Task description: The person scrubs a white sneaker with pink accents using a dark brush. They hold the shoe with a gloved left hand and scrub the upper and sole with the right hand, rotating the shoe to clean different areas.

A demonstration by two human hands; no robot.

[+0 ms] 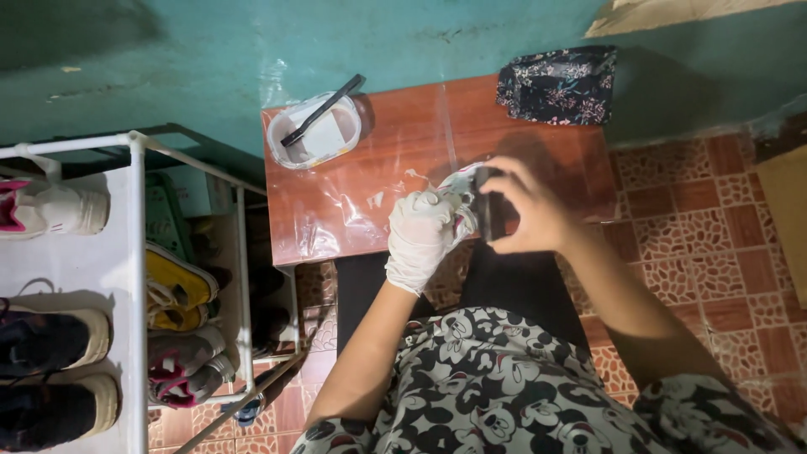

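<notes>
My left hand (423, 229) wears a white glove and grips a small white shoe (461, 187), mostly hidden behind both hands. My right hand (525, 208), bare, holds a dark brush (489, 212) pressed against the shoe. Both hands hover over the near edge of a reddish wooden table (403, 126) covered with clear plastic film. At the table's far left corner sits a white tub (315, 133) with a black-handled brush (324, 109) resting across it.
A dark floral pouch (559, 84) lies at the table's far right corner. A white shoe rack (134, 277) at left holds several shoes, including a yellow one (176, 286). Patterned red floor tiles (714, 219) spread to the right, a teal wall behind.
</notes>
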